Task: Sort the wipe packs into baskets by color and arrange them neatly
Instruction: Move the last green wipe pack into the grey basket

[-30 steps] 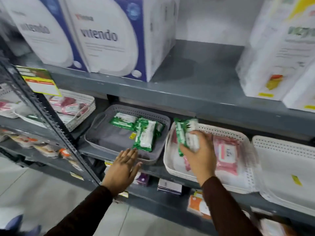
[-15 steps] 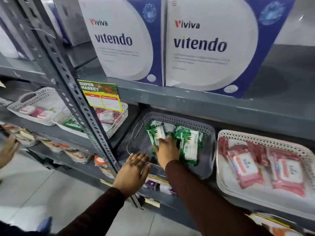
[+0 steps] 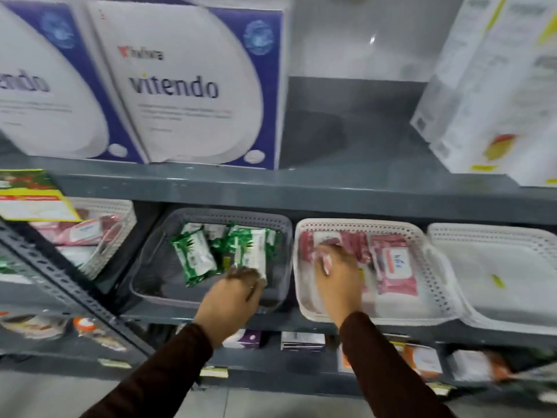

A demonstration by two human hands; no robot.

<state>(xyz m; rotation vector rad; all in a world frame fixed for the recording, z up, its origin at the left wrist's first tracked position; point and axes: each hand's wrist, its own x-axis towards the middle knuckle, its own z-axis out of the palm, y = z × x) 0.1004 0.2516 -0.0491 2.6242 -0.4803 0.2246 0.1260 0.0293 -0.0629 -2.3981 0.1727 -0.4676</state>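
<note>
We had left hand (image 3: pixel 233 292) at grey perforated basket (image 3: pixel 211 217), fingers curled on green-white wipe pack (image 3: pixel 251 251), squaring it. Right hand (image 3: pixel 337 274) in white perforated basket (image 3: pixel 358 226), fingers pinching pink wipe pack (image 3: pixel 324 260), likely straightening pink group.

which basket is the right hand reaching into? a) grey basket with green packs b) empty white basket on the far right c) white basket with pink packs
c: the right hand is inside the white basket on the pink packs, while the left hand is at the grey basket.
</note>
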